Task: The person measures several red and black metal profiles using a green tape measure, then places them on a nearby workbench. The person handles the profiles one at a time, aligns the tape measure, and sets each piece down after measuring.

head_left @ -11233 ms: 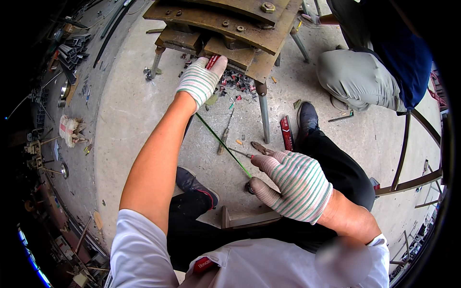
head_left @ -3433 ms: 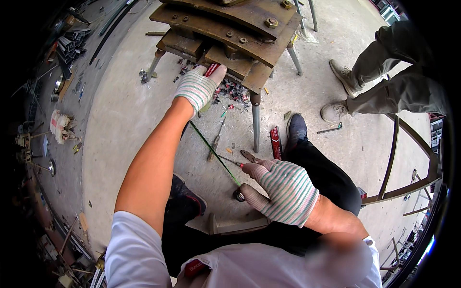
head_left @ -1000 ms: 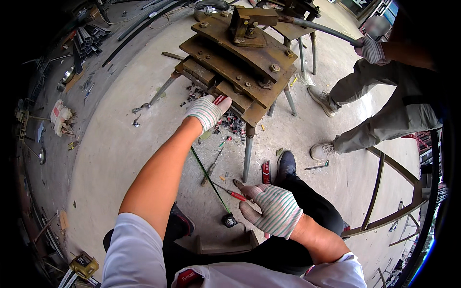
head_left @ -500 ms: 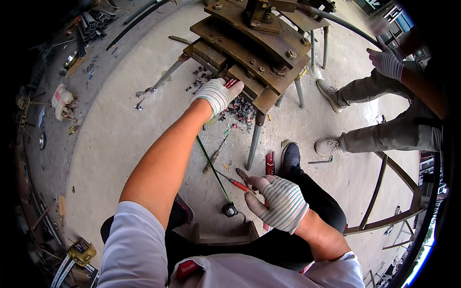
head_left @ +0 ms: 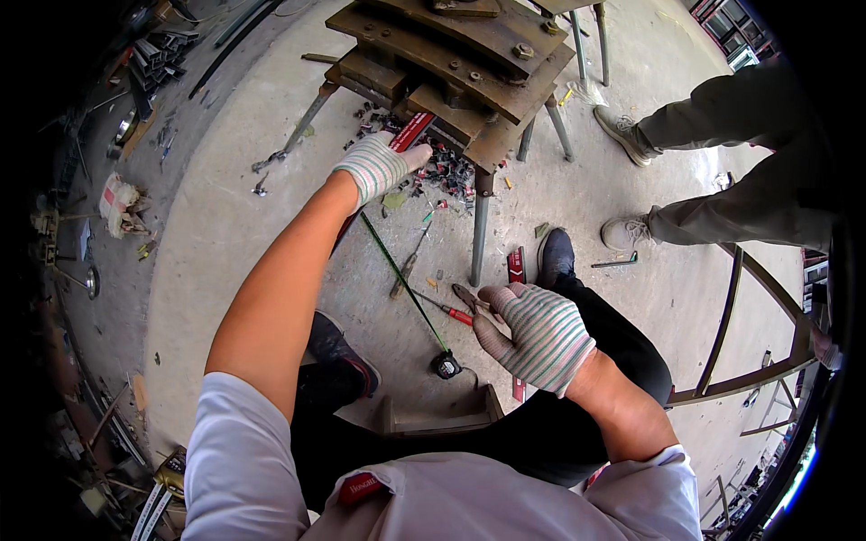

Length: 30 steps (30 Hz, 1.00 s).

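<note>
My left hand (head_left: 377, 168), in a striped knit glove, is closed on a red strip (head_left: 413, 132) with white markings. The strip's far end meets the lower plates of a rusty steel press or die (head_left: 424, 59). My right hand (head_left: 541, 335), gloved alike, hovers over my right leg with thumb and forefinger apart. Beside its fingertips are pliers (head_left: 466, 298) and a red-handled screwdriver (head_left: 458, 315). Another red strip (head_left: 516, 265) passes behind that hand; I see no grip on it. A tape measure (head_left: 446, 364) lies between my feet, its green blade running toward my left wrist.
Dark and red scraps (head_left: 451, 171) litter the floor under the press, which stands on metal legs (head_left: 480, 230). To the right stands another person (head_left: 740, 113). A curved metal frame (head_left: 722, 388) lies lower right. Metal profiles (head_left: 155, 61) are piled upper left.
My left hand has drawn back from the press, and more of the red strip shows. My right hand keeps nearly the same pose. The other person's gloved hand has left its earlier place.
</note>
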{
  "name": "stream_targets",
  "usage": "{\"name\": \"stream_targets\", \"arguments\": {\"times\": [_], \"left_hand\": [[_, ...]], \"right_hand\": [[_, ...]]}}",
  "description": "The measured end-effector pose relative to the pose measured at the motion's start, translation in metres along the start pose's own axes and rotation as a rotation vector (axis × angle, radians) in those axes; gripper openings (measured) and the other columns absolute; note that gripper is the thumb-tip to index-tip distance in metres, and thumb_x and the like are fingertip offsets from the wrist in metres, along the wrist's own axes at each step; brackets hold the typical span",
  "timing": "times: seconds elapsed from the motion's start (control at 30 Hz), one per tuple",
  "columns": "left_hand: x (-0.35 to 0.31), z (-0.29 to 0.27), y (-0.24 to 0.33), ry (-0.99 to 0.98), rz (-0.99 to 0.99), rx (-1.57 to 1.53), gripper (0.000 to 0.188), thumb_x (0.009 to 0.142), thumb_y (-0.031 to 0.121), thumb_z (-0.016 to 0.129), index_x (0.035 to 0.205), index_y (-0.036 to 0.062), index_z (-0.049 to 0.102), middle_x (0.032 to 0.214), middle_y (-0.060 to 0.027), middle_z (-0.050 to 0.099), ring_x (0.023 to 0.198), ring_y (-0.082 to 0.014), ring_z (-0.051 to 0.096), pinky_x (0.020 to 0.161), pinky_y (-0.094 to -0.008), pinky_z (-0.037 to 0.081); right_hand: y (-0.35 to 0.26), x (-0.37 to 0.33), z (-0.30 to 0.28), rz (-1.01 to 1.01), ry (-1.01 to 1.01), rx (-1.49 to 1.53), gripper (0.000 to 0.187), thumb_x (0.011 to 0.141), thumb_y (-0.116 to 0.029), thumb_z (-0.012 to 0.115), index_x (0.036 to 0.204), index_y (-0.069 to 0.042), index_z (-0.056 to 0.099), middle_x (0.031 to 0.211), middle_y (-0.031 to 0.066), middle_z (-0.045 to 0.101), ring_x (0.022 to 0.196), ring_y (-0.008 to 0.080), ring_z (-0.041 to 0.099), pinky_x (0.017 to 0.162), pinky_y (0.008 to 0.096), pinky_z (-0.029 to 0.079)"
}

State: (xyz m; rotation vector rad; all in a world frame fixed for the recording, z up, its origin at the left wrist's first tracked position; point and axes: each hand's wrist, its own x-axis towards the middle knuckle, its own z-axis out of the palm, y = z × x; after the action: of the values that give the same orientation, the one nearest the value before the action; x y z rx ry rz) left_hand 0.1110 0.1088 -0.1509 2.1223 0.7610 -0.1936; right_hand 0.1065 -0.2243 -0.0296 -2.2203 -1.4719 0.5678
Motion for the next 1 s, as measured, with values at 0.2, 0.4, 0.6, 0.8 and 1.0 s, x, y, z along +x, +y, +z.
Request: {"name": "stream_targets", "arguments": {"times": [0.2, 0.4, 0.6, 0.8, 1.0], "left_hand": [[-0.035, -0.006, 0.001, 0.006, -0.064, 0.17, 0.073, 0.091, 0.057, 0.071, 0.119, -0.0097, 0.066, 0.087, -0.0153, 0.067, 0.071, -0.0227, 0.062, 0.073, -0.0375, 0.055], [-0.053, -0.007, -0.016, 0.115, 0.004, 0.178, 0.062, 0.094, 0.051, 0.069, 0.117, -0.0058, 0.067, 0.09, -0.0176, 0.071, 0.082, -0.0276, 0.067, 0.08, -0.0398, 0.055], [-0.114, -0.032, -0.068, 0.163, -0.06, 0.274, 0.067, 0.086, 0.055, 0.075, 0.115, -0.0044, 0.065, 0.096, -0.023, 0.073, 0.091, -0.0351, 0.071, 0.086, -0.0391, 0.055], [-0.164, -0.053, -0.062, 0.261, -0.026, 0.257, 0.065, 0.078, 0.054, 0.085, 0.107, 0.0003, 0.064, 0.094, -0.0186, 0.073, 0.086, -0.0288, 0.071, 0.084, -0.0378, 0.056], [-0.192, -0.069, -0.06, 0.341, 0.044, 0.149, 0.064, 0.076, 0.045, 0.091, 0.111, -0.0003, 0.063, 0.092, -0.0143, 0.071, 0.083, -0.0217, 0.068, 0.083, -0.0344, 0.056]], "right_hand": [[0.006, -0.002, 0.004, 0.02, -0.055, -0.025, 0.028, 0.097, -0.029, 0.064, 0.099, 0.0, 0.064, 0.078, 0.0203, 0.064, 0.072, 0.0403, 0.067, 0.066, 0.048, 0.054], [0.007, 0.001, 0.013, 0.021, -0.101, -0.051, 0.03, 0.099, -0.03, 0.062, 0.098, 0.0, 0.064, 0.079, 0.0207, 0.065, 0.075, 0.0412, 0.067, 0.068, 0.0492, 0.054], [0.014, -0.003, 0.022, 0.026, -0.145, -0.092, 0.031, 0.101, -0.032, 0.058, 0.099, -0.001, 0.062, 0.084, 0.0221, 0.066, 0.081, 0.0435, 0.068, 0.074, 0.0503, 0.056], [0.025, -0.001, 0.05, 0.158, -0.346, -0.095, 0.04, 0.101, -0.036, 0.056, 0.114, 0.0, 0.065, 0.091, 0.0241, 0.07, 0.088, 0.0428, 0.07, 0.077, 0.0497, 0.056], [0.058, 0.004, 0.133, 0.27, -0.533, -0.075, 0.044, 0.099, -0.037, 0.054, 0.117, 0.001, 0.068, 0.101, 0.026, 0.073, 0.094, 0.0434, 0.072, 0.086, 0.0493, 0.056]]}}
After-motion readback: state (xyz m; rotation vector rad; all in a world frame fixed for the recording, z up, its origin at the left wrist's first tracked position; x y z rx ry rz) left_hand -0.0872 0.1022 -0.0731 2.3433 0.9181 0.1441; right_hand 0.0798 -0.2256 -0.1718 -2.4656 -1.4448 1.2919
